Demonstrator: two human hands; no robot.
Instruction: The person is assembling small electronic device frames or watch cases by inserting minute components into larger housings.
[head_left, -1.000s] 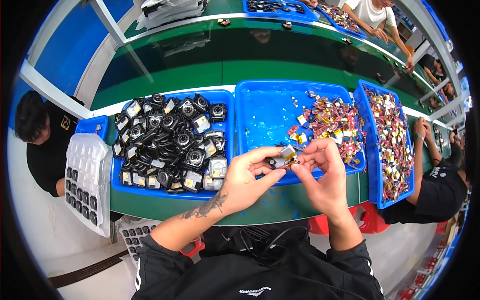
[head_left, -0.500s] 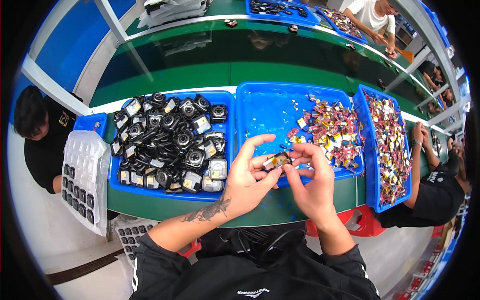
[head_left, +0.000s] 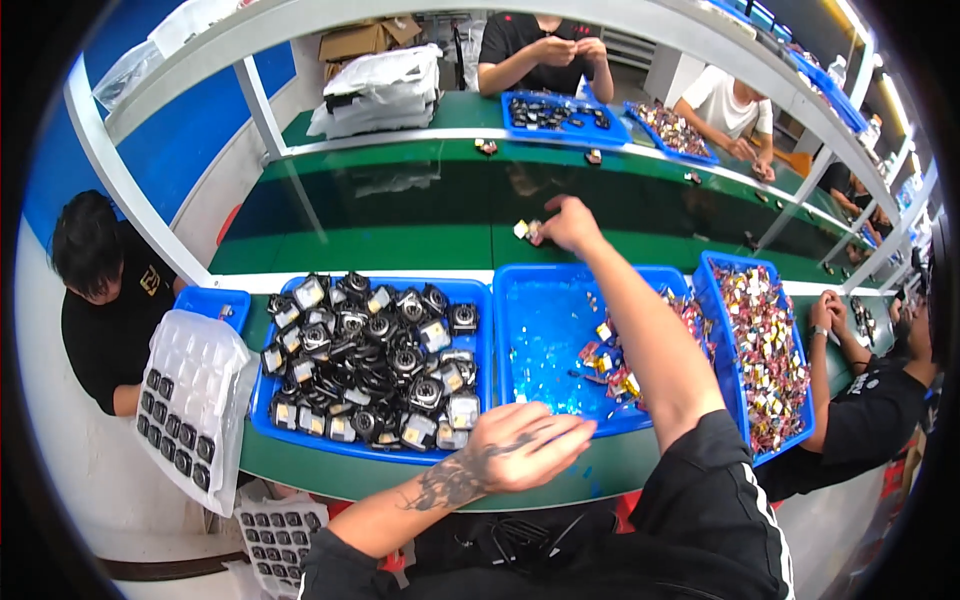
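Observation:
Reaching out over the green conveyor belt (head_left: 420,235), my right hand (head_left: 572,226) has its fingertips closed at a small watch part (head_left: 526,231). The part shows white, yellow and reddish bits and is at the belt surface; whether it rests there is hard to tell. My left hand (head_left: 530,446) hovers at the front edge of the middle blue tray (head_left: 535,330), back up, fingers stretched out, with nothing visible in it. Reddish and yellow small electronic parts (head_left: 625,375) lie in that tray, partly behind my right forearm.
On the left, a blue tray (head_left: 487,330) is heaped with black watch cases (head_left: 385,350). A blue tray of red and yellow parts (head_left: 765,350) stands right. Clear plastic trays (head_left: 200,400) lean beside a co-worker. Metal frame bars (head_left: 270,110) cross overhead; other people sit around the belt.
My hands have parted. The right has moved forward over the belt with the small part; the left has stayed near the tray's front edge, its fingers now straighter. The view has tilted up.

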